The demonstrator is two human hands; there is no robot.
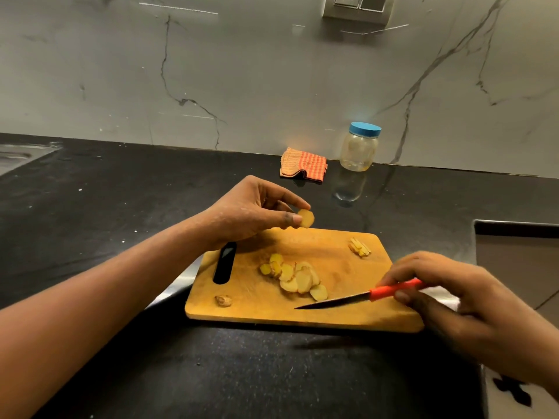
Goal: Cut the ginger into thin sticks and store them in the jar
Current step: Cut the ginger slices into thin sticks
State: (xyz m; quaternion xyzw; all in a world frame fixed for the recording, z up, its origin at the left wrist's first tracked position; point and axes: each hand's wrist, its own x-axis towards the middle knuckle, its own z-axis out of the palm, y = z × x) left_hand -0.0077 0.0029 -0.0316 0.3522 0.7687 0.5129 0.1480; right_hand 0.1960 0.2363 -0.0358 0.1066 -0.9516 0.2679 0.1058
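A wooden cutting board (pixel 332 309) lies on the black counter. Several flat ginger slices (pixel 295 276) lie overlapped near its middle, a small heap of thin ginger sticks (pixel 359 247) sits at its far right corner, and a knobbly ginger end (pixel 223 300) lies at the near left. My left hand (pixel 251 211) pinches one ginger slice (pixel 306 218) between thumb and forefinger, above the board's far edge. My right hand (pixel 447 294) grips the red handle of a knife (pixel 348 299), whose dark blade points left over the board. A clear jar (pixel 359 149) with a blue lid on stands by the wall.
A folded orange checked cloth (pixel 302 164) lies left of the jar at the wall. A steel sink (pixel 18 157) shows at the far left. The counter edge drops off at the right (pixel 484 234). A wall socket (pixel 357 6) sits high on the marble backsplash.
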